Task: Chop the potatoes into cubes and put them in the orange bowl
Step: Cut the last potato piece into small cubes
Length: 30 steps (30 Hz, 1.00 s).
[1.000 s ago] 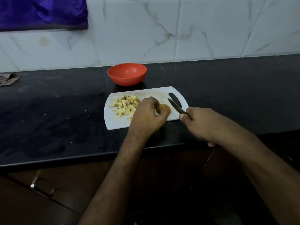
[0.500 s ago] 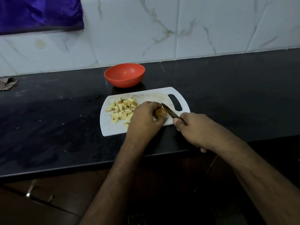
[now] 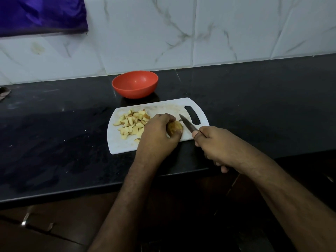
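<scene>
A white cutting board (image 3: pixel 163 108) lies on the black counter. A heap of several potato cubes (image 3: pixel 131 123) sits on its left half. My left hand (image 3: pixel 157 131) grips a brown unpeeled potato (image 3: pixel 175 127) on the board's near right part. My right hand (image 3: pixel 216 145) holds a knife (image 3: pixel 187 123) by the handle; its blade points up-left, just right of the potato and not touching it. The orange bowl (image 3: pixel 135 84) stands behind the board, with nothing visible inside.
The black counter (image 3: pixel 54 133) ends in a front edge just below the board. A white marble-tiled wall rises behind the bowl. Purple cloth (image 3: pixel 41 13) hangs at top left. A scrap (image 3: pixel 4 92) lies at the counter's far left. Brown cabinet fronts are below.
The knife blade met the potato half a second ago and has now drawn back to the right, clear of it. My left hand keeps its grip on the potato.
</scene>
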Available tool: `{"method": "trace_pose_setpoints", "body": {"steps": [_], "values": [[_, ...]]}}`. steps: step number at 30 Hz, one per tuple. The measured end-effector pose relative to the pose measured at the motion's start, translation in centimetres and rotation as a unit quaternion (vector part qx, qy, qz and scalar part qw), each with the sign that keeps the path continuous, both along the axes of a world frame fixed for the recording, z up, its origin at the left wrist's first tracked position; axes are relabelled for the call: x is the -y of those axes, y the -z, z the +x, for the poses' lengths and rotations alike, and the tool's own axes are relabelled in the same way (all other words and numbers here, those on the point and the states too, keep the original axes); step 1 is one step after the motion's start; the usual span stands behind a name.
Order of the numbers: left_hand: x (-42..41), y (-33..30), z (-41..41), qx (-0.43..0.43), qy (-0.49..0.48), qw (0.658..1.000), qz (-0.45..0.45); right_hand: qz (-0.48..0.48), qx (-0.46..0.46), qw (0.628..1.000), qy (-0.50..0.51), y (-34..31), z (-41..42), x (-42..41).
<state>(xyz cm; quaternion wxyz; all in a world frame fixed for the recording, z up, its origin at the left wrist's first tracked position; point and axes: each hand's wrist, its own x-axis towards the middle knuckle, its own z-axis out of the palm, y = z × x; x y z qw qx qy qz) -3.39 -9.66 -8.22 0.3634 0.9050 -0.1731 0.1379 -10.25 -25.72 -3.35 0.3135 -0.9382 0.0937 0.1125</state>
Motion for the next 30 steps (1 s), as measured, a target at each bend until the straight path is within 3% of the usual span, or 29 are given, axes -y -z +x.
{"method": "trace_pose_setpoints", "body": {"steps": [16, 30], "values": [[0.4, 0.0, 0.7, -0.003, 0.007, 0.999, 0.053, 0.055, -0.051, 0.997, 0.002, -1.0, 1.1, -0.3], [0.5, -0.4, 0.4, -0.001, 0.026, 0.998, 0.058, 0.021, -0.050, 0.998, -0.030, -0.8, 1.7, 0.2]]}}
